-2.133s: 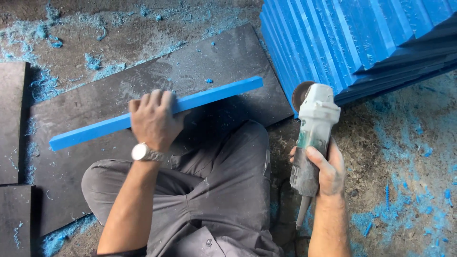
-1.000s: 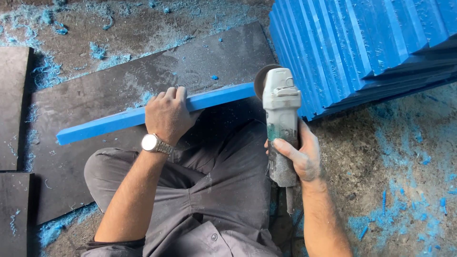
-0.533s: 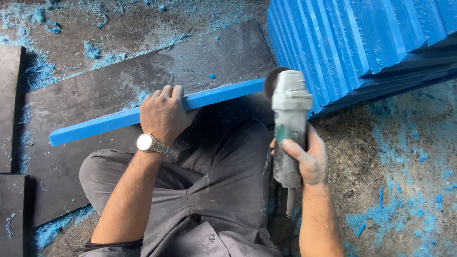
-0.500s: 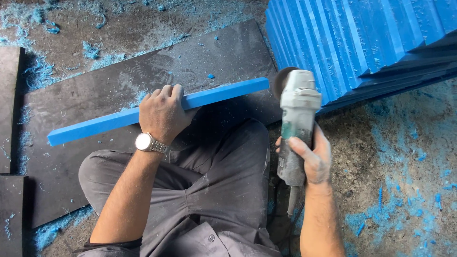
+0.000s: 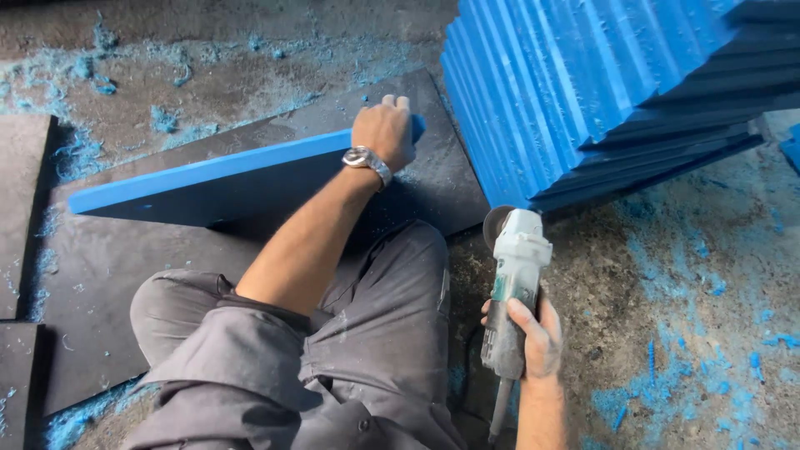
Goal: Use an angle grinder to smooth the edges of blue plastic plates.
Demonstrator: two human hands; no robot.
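1. The stack of blue panels leans at the upper right, ribbed edges fanned toward the camera; it rests on the dusty floor, which is strewn with blue shavings; as a stack it looks heavy and best left alone.
2. The dark mat lies flat under the work and under the person's grey-trousered knees; a second dark mat sits at the left edge.
3. The blue plank stands on its long edge across the dark mat, tilted up toward the right; it looks stiff, fairly light, smooth-faced and likely slippery with dust; an end or the top edge seems the surest hold.
4. The left hand, watch on wrist, is closed over the plank's right end, fingers curled over the top.
5. The angle grinder points disc-forward beside the stack's foot, clear of the plank; the right hand is wrapped round its body.
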